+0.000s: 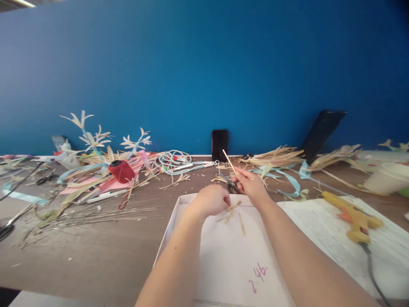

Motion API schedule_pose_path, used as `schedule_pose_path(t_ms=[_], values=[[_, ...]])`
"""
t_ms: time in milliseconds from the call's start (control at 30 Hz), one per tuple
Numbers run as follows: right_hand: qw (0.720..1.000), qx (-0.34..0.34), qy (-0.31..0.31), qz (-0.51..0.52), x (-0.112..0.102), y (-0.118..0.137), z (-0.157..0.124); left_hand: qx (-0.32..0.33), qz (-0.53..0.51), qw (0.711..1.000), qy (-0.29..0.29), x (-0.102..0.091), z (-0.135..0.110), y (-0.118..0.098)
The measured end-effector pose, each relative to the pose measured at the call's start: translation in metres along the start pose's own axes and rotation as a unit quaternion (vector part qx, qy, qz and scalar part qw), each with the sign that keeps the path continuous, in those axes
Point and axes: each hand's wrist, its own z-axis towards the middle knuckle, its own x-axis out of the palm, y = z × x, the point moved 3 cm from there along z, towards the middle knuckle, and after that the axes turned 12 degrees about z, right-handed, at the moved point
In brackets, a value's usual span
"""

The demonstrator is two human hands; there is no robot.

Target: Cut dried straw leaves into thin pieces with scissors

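Observation:
My right hand (pixel 251 183) pinches a thin pale wooden stick (pixel 228 159) that points up and away to the left. Low over the far end of a shallow white box (pixel 223 256), my left hand (pixel 214 199) is closed with its fingertips curled down. Whatever it may hold is hidden by the hand. Beside those fingertips, thin yellowish straw pieces (pixel 230 214) lie on the white surface, which carries pink handwritten figures. Dark-handled scissors (pixel 234 187) rest just behind the box, partly covered by my right hand.
A yellow glue gun (pixel 353 215) lies on printed paper (pixel 313 221) at right. Phones (pixel 220 145) lean against the blue partition. Straw bundles (pixel 277 156), blue cord (pixel 174 162), a red thread spool (pixel 122 171) and straw flowers (pixel 96 140) clutter the table's back. A cup (pixel 388 177) stands far right.

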Motion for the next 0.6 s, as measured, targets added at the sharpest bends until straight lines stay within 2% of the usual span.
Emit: schedule_pose_path(t_ms=[333, 600], values=[[0.999, -0.011, 0.01, -0.032, -0.0003, -0.001, 0.0011, -0.007, 0.081, 0.997, -0.002, 0.0101, 0.0075, -0.0057], [0.999, -0.023, 0.021, -0.044, -0.0008, -0.0027, 0.0016, -0.022, 0.066, 0.996, 0.047, 0.0039, -0.0004, -0.0013]])
